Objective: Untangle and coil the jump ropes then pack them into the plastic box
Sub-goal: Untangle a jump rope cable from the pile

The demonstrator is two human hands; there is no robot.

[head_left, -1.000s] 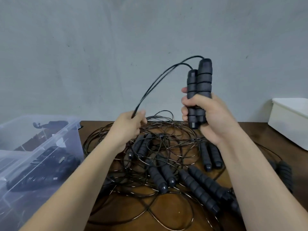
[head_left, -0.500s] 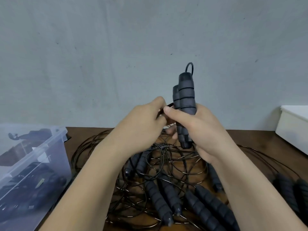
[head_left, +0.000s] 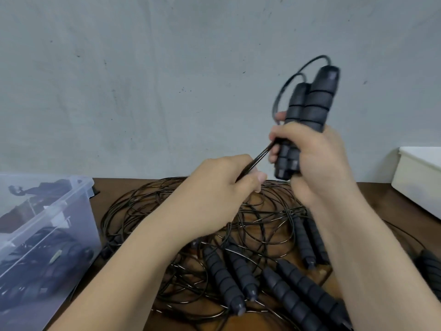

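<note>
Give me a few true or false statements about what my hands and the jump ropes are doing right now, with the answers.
1. The right hand grips two foam handles together. True.
2. The left hand lies flat on the table. False: it pinches cord strands running from the handles.
3. The clear plastic box is empty. False: dark items already lie inside it.
4. A tangle of ropes lies on the table below the hands. True.

plastic box left | rope tangle centre on table | tub right
</note>
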